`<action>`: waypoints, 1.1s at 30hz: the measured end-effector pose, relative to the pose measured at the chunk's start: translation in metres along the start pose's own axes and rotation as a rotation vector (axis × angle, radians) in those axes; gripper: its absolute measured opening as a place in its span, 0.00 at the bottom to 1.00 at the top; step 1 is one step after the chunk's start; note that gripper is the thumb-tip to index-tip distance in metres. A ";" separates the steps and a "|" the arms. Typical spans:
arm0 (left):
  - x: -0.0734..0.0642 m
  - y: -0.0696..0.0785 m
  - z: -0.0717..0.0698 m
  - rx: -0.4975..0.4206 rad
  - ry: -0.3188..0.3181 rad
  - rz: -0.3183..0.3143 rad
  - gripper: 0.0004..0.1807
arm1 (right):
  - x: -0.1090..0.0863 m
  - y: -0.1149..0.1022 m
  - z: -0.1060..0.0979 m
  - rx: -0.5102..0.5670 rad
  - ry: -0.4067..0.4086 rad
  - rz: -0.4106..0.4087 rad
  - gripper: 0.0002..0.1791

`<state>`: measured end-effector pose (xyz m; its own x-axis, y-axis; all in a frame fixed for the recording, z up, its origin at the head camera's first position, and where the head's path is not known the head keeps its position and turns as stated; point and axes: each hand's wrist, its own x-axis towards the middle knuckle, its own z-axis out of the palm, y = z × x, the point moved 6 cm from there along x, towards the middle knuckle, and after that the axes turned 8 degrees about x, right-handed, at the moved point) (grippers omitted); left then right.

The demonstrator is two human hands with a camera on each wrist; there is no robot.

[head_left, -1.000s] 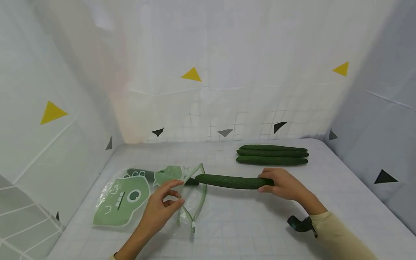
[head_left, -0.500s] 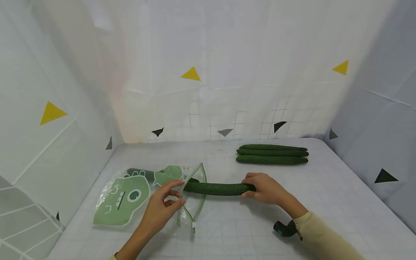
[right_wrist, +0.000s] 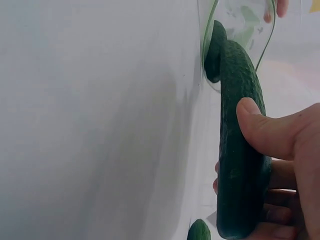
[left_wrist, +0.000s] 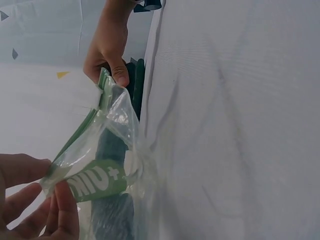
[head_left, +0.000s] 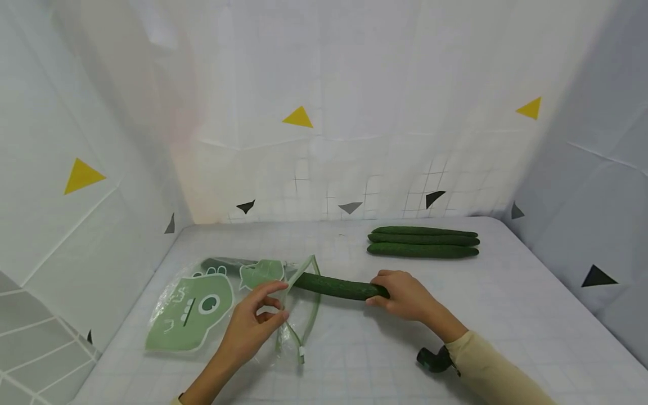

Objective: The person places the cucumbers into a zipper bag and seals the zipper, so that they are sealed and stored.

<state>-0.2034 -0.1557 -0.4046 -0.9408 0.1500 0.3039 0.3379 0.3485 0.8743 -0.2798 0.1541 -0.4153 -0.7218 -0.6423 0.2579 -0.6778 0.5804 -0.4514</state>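
Note:
A clear zip bag (head_left: 189,315) with a green cartoon print lies on the left, its green-edged mouth spread toward the right. My left hand (head_left: 253,323) pinches the near rim of that mouth between thumb and fingers. My right hand (head_left: 405,295) grips the right end of a cucumber (head_left: 339,287), whose far end is inside the bag's mouth. In the right wrist view another cucumber (right_wrist: 214,55) shows in the bag beside the held one. The left wrist view shows the bag's film (left_wrist: 125,115) stretched up from my fingers.
Three cucumbers (head_left: 422,250) lie side by side at the back right of the white table (head_left: 385,371). White sheet walls (head_left: 354,84) with coloured triangles stand around it. A black device (head_left: 435,360) is strapped at the right wrist.
My right hand has moved left with the cucumber, and its tip has passed into the bag's mouth. The left hand stays in place at the rim.

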 end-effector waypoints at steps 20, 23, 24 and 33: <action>0.001 -0.001 0.002 -0.016 -0.031 -0.013 0.26 | 0.047 -0.035 0.039 -0.045 0.014 0.011 0.17; 0.001 -0.001 0.003 -0.012 -0.034 -0.010 0.26 | 0.054 -0.040 0.046 -0.057 0.017 0.014 0.18; 0.001 -0.002 0.003 -0.010 -0.035 -0.010 0.26 | 0.056 -0.041 0.047 -0.059 0.016 0.017 0.18; 0.001 0.001 0.003 -0.005 -0.033 -0.002 0.27 | 0.076 -0.055 0.061 -0.026 0.011 0.058 0.16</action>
<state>-0.2046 -0.1529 -0.4046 -0.9400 0.1797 0.2899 0.3362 0.3445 0.8765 -0.2884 0.0428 -0.4233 -0.7613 -0.6017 0.2417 -0.6382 0.6293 -0.4435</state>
